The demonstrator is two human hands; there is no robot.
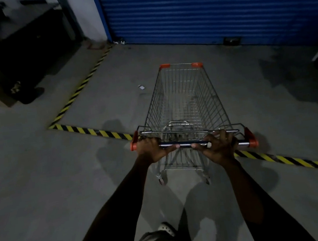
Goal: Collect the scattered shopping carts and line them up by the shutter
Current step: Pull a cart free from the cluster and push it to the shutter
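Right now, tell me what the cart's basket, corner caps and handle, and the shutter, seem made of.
Basket: thin silvery wire grid with glints, likely plated steel.
Corner caps: matte orange-red, probably plastic.
Handle: glossy bar with bright highlights, metal or coated tube; hard to tell.
Shutter: blue ribbed horizontal slats, apparently painted metal.

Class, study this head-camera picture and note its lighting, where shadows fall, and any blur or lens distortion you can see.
Head view: dim overall, with the blue shutter brightest; head view: several faint overlapping shadows lie on the floor around the shopping cart; head view: the upper left corner is nearly black, detail lost; head view: forearms look stretched towards the lower edge, a wide-angle effect.
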